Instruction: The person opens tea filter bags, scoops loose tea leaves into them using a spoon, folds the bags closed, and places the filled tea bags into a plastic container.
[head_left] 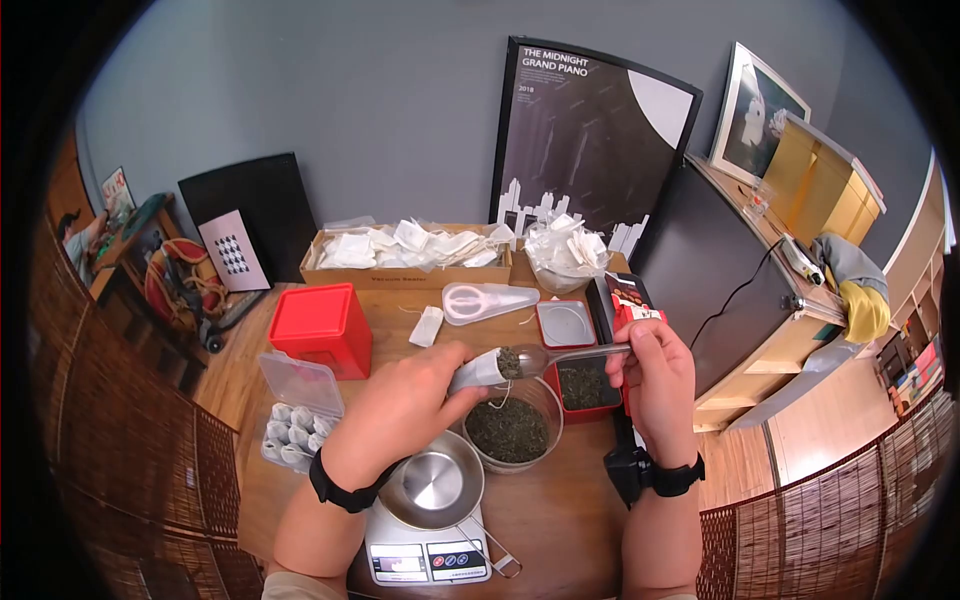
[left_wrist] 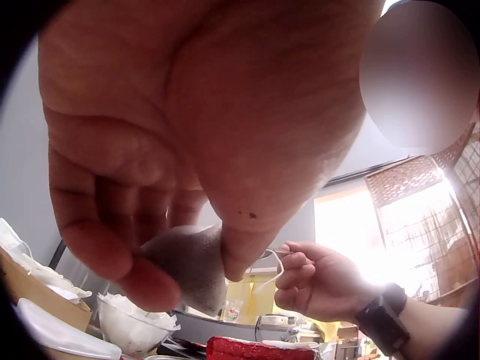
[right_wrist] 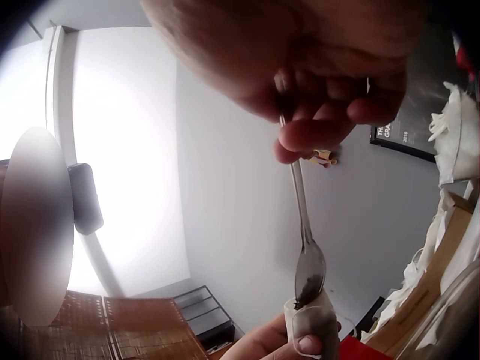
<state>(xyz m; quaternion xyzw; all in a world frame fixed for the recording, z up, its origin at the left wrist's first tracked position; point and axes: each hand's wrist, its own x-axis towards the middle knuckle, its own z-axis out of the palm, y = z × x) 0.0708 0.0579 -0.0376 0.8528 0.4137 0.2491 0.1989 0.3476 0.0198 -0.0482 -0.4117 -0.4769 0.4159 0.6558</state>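
Observation:
In the head view my left hand holds a white tea bag with its mouth turned right and dark dried leaves at the opening. My right hand pinches the handle of a metal spoon. The right wrist view shows the spoon's bowl tipped down at the bag's mouth, with some leaves on it. A string hangs from the bag. Below the hands stands a clear bowl of dried leaves.
A steel pan sits on a digital scale. Left are a box of filled bags and a red canister. A red tin of leaves stands right. Behind lie cased scissors and a cardboard box of empty bags.

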